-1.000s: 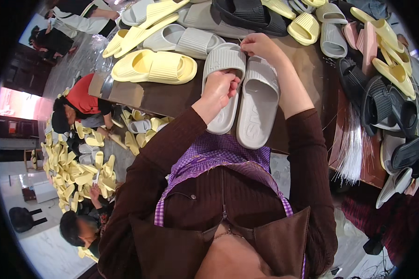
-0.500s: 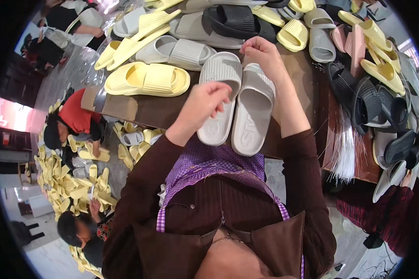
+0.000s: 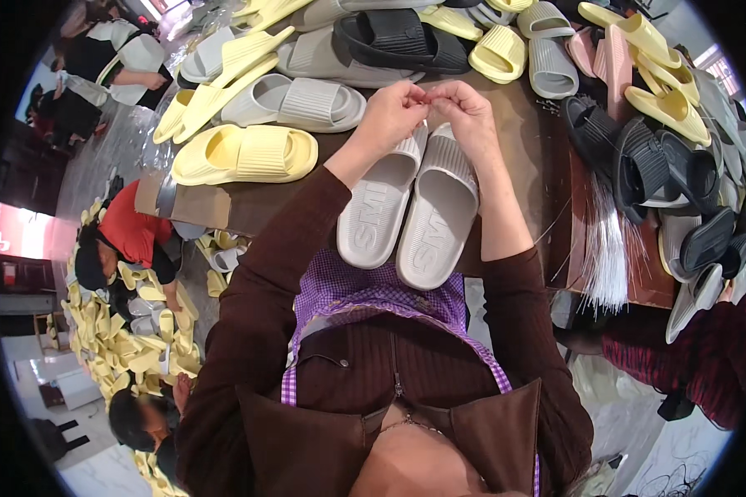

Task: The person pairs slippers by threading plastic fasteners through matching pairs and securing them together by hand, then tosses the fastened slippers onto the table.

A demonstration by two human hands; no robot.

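Note:
A pair of light grey slide slippers lies side by side at the table's near edge, heels toward me. My left hand [image 3: 394, 113] is closed in a pinch over the toe end of the left slipper [image 3: 369, 217]. Fingertip to fingertip with it, my right hand [image 3: 464, 112] pinches at the toe of the right slipper [image 3: 439, 219]. Whatever thin thing is between the fingers is too small to make out. The slippers' toe tips are partly hidden behind both hands.
A pale yellow slipper pair [image 3: 244, 155] and a grey pair [image 3: 294, 103] lie left of my hands. Black slippers [image 3: 402, 41] sit beyond. A bundle of thin white strands [image 3: 607, 269] hangs at the right edge. Someone in red [image 3: 137, 222] bends over piled yellow slippers at left.
My left hand has moved away from me and to the right, from over the left slipper's strap to meet my right hand at the toes. The slippers have tilted slightly.

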